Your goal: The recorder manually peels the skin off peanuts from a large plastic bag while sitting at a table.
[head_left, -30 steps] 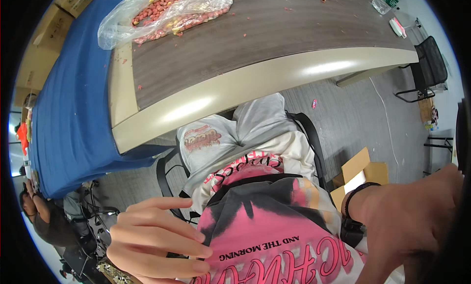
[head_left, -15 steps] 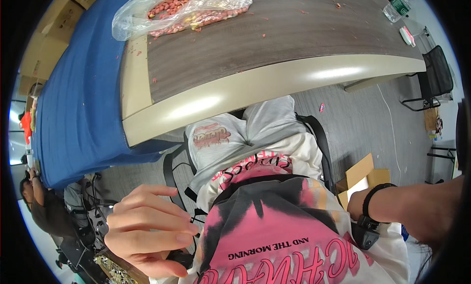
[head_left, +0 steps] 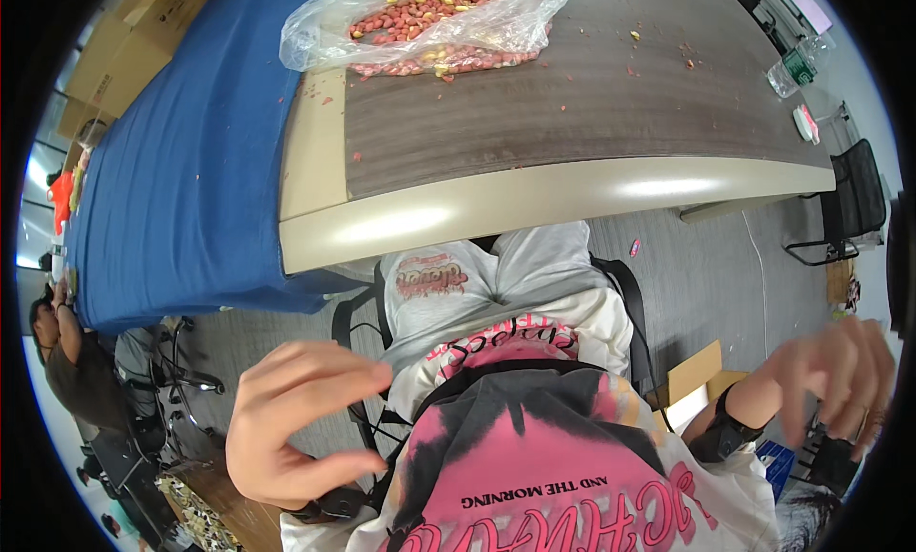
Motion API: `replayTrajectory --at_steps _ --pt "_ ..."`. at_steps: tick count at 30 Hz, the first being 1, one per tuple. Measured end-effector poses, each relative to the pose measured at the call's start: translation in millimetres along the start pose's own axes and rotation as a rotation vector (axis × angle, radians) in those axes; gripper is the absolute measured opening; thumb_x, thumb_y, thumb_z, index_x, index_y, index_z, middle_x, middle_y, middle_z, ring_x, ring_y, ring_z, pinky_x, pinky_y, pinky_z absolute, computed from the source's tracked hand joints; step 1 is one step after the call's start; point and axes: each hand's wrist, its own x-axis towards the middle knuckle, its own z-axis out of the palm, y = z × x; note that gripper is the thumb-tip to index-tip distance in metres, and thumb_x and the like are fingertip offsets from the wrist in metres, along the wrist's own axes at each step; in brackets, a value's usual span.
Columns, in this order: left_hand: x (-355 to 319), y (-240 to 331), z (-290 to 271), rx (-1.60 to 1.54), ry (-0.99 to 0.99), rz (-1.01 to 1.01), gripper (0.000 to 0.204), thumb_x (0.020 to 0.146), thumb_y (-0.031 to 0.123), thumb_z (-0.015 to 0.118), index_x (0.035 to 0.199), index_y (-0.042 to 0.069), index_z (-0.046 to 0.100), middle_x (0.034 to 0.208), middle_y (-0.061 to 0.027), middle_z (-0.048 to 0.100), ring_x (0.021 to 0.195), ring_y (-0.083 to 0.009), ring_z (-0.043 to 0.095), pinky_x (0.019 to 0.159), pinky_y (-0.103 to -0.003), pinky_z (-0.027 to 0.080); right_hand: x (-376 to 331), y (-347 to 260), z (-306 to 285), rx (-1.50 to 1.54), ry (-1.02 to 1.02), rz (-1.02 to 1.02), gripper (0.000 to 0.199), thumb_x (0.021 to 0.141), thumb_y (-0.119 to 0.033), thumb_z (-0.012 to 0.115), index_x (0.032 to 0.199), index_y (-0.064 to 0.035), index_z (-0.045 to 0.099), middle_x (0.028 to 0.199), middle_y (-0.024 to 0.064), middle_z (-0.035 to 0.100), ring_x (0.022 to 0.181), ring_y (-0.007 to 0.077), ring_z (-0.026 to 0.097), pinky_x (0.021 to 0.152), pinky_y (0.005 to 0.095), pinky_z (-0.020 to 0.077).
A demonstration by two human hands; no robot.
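Clear plastic bag (head_left: pixel 320 37) is on the table (head_left: pixel 611 123), toward its far part and by the left edge, partly over the pale strip there. It looks open on top, slack film around a good load of nuts (head_left: pixel 420 18), mostly red-skinned, a few yellowish. Status as I read it: bag opened, plenty inside, neither of your hands on it; no count possible. Reddish crumbs (head_left: pixel 689 63) lie loose on the tabletop, mostly right of the bag and well back from the front edge, so that surface looks uncleared. Your left hand (head_left: pixel 296 418) is off the table's front edge, beside your shirt (head_left: pixel 534 447), fingers curled, thumb apart, nothing between them. Your right hand (head_left: pixel 835 375) is out to the right, motion-blurred, fingers loosely spread; I see nothing in it. Other containers: a clear bottle (head_left: pixel 797 67) with a green label near the table's right edge, fill level unreadable; a small white-and-red packet (head_left: pixel 805 124) near the front right corner, contents hidden; below table level, by your right wrist, a carton (head_left: pixel 695 369) with flaps up and something white inside, too little showing to identify.
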Motion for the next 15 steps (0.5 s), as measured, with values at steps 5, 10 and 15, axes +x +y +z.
replayTrajectory --at_steps 5,10,15 --pt "-7 0 -1 0.134 -0.174 -0.326 0.058 0.078 0.027 0.084 0.124 -0.003 0.066 0.123 -0.023 0.068 0.11 -0.0421 0.065 0.094 -0.045 0.052 11 -6 -34 -0.278 -0.39 0.505 0.041 0.083 -0.036 0.079 0.099 0.0013 0.078 0.083 0.0108 0.068 0.073 0.0241 0.056 0.089 0.0569 0.0528" --pt "-17 1 1 0.265 -0.08 -0.387 0.061 0.078 0.027 0.084 0.127 -0.002 0.064 0.125 -0.0227 0.067 0.113 -0.0425 0.064 0.097 -0.044 0.051 31 16 1 -0.372 -0.529 0.645 0.035 0.081 -0.025 0.082 0.105 0.0011 0.076 0.09 0.0106 0.068 0.087 0.0259 0.059 0.092 0.0563 0.0525" --pt "-19 1 5 0.25 -0.056 -0.436 0.063 0.078 0.026 0.083 0.13 -0.003 0.062 0.123 -0.0252 0.067 0.112 -0.0434 0.064 0.097 -0.044 0.051 48 77 28 -0.172 -0.493 0.319 0.041 0.094 -0.04 0.069 0.106 -0.0012 0.066 0.082 0.0041 0.056 0.074 0.0197 0.052 0.068 0.0368 0.0477"
